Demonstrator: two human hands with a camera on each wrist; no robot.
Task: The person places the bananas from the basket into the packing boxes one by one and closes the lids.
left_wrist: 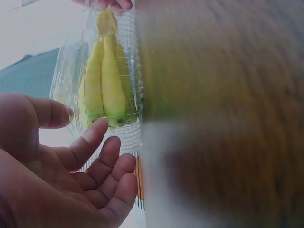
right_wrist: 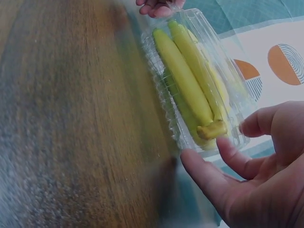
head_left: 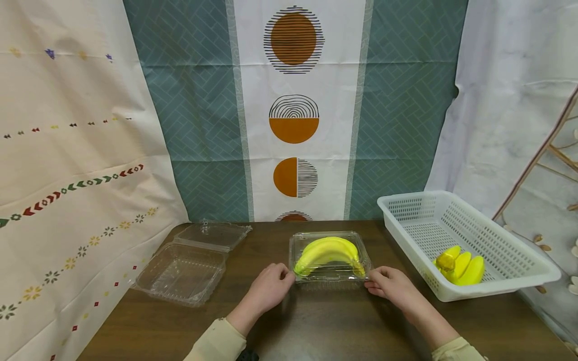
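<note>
A clear plastic clamshell container (head_left: 329,277) with its lid down stands on the table in front of me. Inside it lies a bunch of yellow bananas (head_left: 328,250), green at the tips. My left hand (head_left: 272,286) pinches the container's near left corner between thumb and index finger, its other fingers loosely bent in the left wrist view. At the near right corner, by the bananas' stem end, my right hand (head_left: 392,287) holds the edge with thumb and fingertips. Both wrist views show the bananas (left_wrist: 110,76) through the clear plastic (right_wrist: 199,21).
On the left stands a second clear clamshell container (head_left: 180,273), its lid (head_left: 212,235) folded back. A white perforated basket (head_left: 492,225) at the right holds another banana bunch (head_left: 469,271). Patterned curtains (head_left: 194,100) hang behind the brown table (head_left: 316,331).
</note>
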